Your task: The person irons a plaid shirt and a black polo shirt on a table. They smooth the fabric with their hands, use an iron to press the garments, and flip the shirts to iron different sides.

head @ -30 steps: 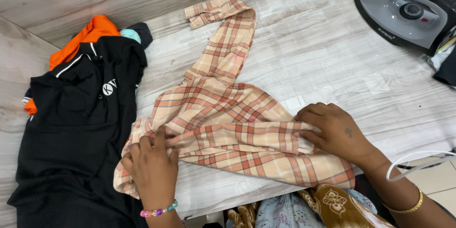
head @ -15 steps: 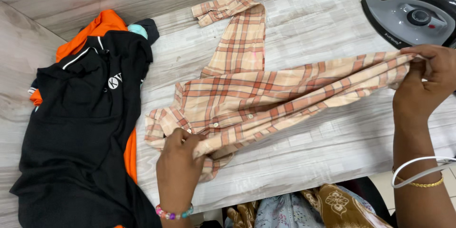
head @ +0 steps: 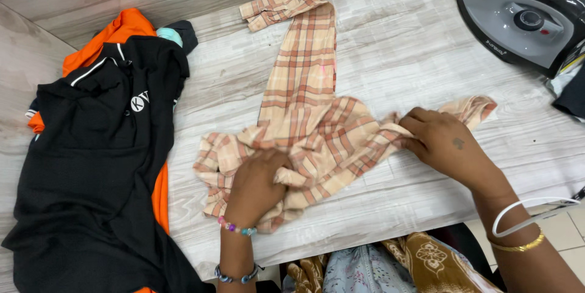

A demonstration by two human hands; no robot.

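Note:
A peach and orange plaid shirt [head: 311, 128] lies bunched on the pale wood-grain table [head: 426, 43], one sleeve stretched toward the far edge. My left hand [head: 255, 188], with a bead bracelet at the wrist, grips the crumpled fabric near the table's front. My right hand [head: 442, 143] pinches a fold of the same shirt to the right, with the shirt's end poking out beyond it. Both hands rest on the cloth.
A black polo shirt [head: 91, 165] lies over an orange garment [head: 125, 28] at the left. A grey and black clothes iron [head: 524, 25] sits at the far right, its white cord [head: 530, 210] looping by my right wrist. More patterned cloth [head: 390, 265] lies below the table edge.
My right hand, which had pulled the shirt taut far out to the right, came back left and down. The shirt went from stretched flat to bunched between my hands.

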